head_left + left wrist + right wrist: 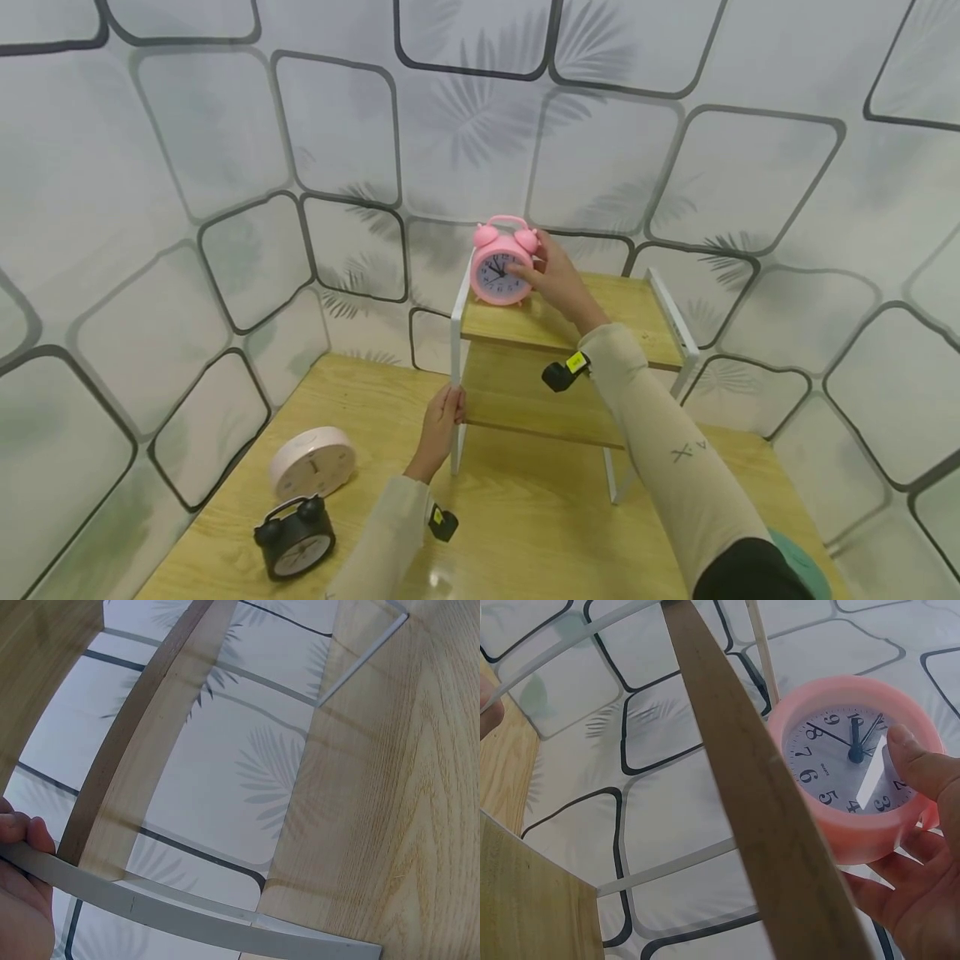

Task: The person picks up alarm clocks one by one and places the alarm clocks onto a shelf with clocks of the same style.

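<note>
A pink twin-bell alarm clock is at the left end of the top board of a two-tier wooden shelf with white metal side frames. My right hand holds the clock from its right side. In the right wrist view, the thumb lies over the clock's face and the other fingers are behind and below its rim. Lower down, my left hand grips the shelf's left side frame beside the lower board. Part of the left hand is cut off in the left wrist view.
On the table at left are a round pale pink clock and a black twin-bell alarm clock. A patterned wall rises behind the shelf. Part of a green round thing shows beyond the right sleeve.
</note>
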Motion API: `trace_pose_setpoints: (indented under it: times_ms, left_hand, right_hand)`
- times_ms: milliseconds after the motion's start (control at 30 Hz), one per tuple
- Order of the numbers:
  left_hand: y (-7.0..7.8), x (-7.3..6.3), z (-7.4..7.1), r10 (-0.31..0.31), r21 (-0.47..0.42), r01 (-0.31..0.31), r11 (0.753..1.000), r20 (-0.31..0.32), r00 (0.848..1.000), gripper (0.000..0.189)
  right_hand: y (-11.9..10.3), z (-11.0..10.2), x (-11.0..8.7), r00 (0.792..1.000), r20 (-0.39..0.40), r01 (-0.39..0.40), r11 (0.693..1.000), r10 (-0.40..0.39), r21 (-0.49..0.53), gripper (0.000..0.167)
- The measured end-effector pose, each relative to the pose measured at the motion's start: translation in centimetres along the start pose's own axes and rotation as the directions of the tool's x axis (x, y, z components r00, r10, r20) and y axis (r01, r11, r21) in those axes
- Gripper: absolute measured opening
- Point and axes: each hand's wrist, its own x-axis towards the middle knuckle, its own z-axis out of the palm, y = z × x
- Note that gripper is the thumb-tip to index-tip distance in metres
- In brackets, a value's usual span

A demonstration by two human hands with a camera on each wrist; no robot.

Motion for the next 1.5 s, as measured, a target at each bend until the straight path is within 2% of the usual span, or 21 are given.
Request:
trace_pose_setpoints:
  times_ms: [233, 400, 700, 900, 1067, 1267, 1367, 1500]
  left_hand:
    - [-0.2, 0.1, 0.3, 0.005, -0.017, -0.005, 1.000, 0.010, 1.000, 0.031]
    - [-0.3, 0.0, 0.3, 0.013, -0.017, -0.013, 1.000, 0.011, 1.000, 0.031]
    - [-0.2, -0.3, 0.4, -0.020, -0.031, 0.021, 0.999, 0.021, 1.000, 0.031]
    - [-0.2, -0.2, 0.5, -0.029, -0.025, 0.029, 0.999, 0.023, 0.999, 0.031]
    - [-0.1, -0.1, 0.5, -0.016, -0.026, 0.017, 1.000, 0.030, 0.999, 0.031]
    - [0.0, -0.1, 0.3, 0.000, -0.012, 0.000, 1.000, 0.024, 1.000, 0.031]
    - [0.1, -0.1, 0.1, -0.004, -0.013, 0.004, 1.000, 0.021, 1.000, 0.031]
    - [0.1, -0.1, -0.1, -0.008, -0.014, 0.008, 1.000, 0.016, 1.000, 0.031]
  right_hand:
    - [0.0, -0.5, -0.2, 1.000, 0.003, 0.001, 1.000, -0.001, -0.016, 0.078]
    - [0.2, -0.8, -0.5, 1.000, -0.020, -0.003, 0.998, 0.002, -0.063, 0.082]
    - [0.1, -1.8, -2.0, 0.996, -0.086, -0.017, 0.985, 0.002, -0.169, 0.077]
    - [-0.6, -2.6, -3.6, 0.987, -0.148, 0.012, 0.959, -0.056, -0.282, 0.078]
    - [-1.3, -3.3, -5.3, 0.975, -0.178, 0.071, 0.943, -0.135, -0.325, 0.074]
    - [-2.0, -4.3, -7.9, 0.938, -0.202, 0.199, 0.916, -0.281, -0.348, 0.066]
    - [-2.1, -4.7, -9.4, 0.902, -0.230, 0.257, 0.884, -0.365, -0.391, 0.063]
    - [-2.0, -5.1, -11.4, 0.856, -0.278, 0.288, 0.849, -0.435, -0.442, 0.061]
